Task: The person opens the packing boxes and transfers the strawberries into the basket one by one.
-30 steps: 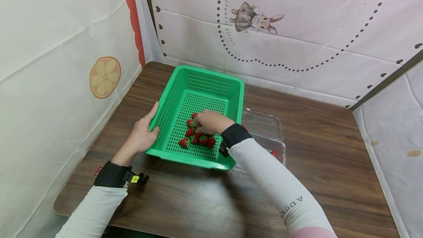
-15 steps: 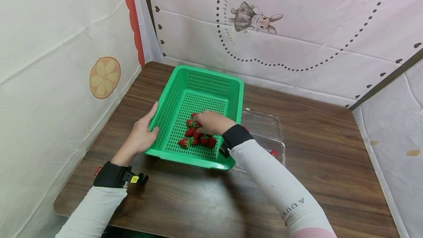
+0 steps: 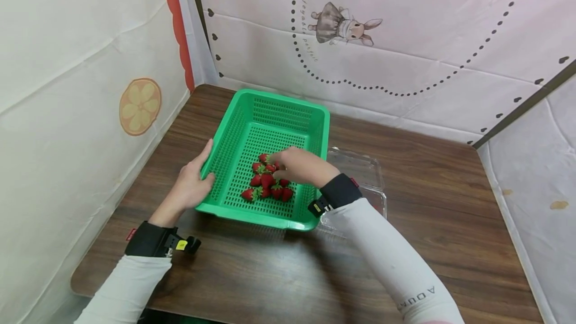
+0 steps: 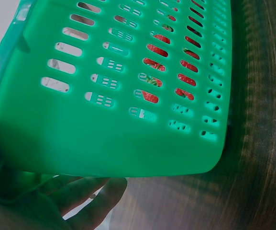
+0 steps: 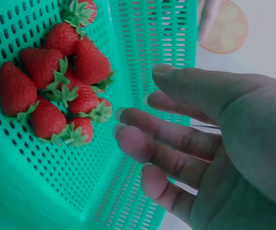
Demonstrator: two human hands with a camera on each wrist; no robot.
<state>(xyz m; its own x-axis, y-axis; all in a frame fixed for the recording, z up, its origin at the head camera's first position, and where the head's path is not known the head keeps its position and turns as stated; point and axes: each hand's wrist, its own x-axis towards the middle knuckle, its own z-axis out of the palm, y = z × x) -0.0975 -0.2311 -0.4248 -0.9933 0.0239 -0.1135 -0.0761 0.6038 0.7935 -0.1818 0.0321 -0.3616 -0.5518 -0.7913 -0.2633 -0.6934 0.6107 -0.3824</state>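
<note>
A green perforated basket (image 3: 279, 98) stands on the table, tilted slightly in the head view. Several red strawberries (image 3: 267, 180) with green leaves lie on its floor in a loose cluster. My left hand (image 3: 192, 184) grips the basket's left rim, with fingertips (image 4: 113, 189) showing beyond the edge in the left wrist view. Over the berries, inside the basket's right part, my right hand (image 3: 306, 165) hovers with loosely bent fingers. In the right wrist view the palm of that hand shows bare, apart from the strawberries (image 5: 92, 61).
To the basket's right lies a clear plastic clamshell box (image 3: 357, 166), its lid folded back. My right forearm partly covers it, and a bit of red shows inside. The brown wooden table (image 3: 445, 199) is bordered by white printed cloth walls (image 3: 414, 39).
My right hand has drawn back to the right and lifted off the strawberries, leaving more of them visible. The left hand keeps its hold on the rim.
</note>
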